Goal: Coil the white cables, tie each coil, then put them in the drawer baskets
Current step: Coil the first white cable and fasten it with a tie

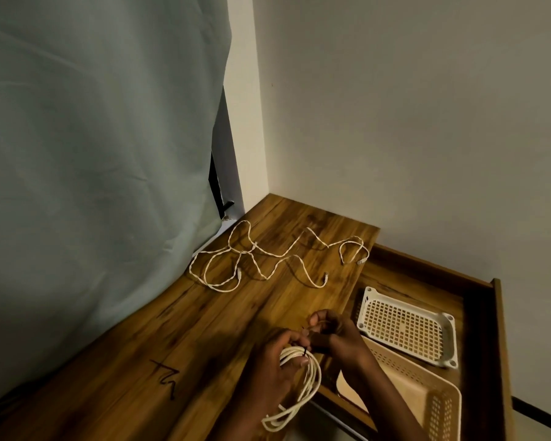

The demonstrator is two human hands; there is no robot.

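I judge first coil (303,377) mid-tie: left hand (274,374) grips it, right hand (334,332) pinches dark tie (306,351). Loose cables (268,259) at 12 o'clock uncoiled; baskets (407,326) at 3 o'clock hold nothing

You work in the corner of a home room, it appears; plain painted walls (427,122) meet behind the desk (172,329), a pale curtain (93,138) hangs along its left edge; an open wooden drawer (477,300) holds plastic baskets (407,327).

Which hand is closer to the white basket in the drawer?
The right hand. It is just beside the white basket; the left hand is farther away, holding the coiled cable.
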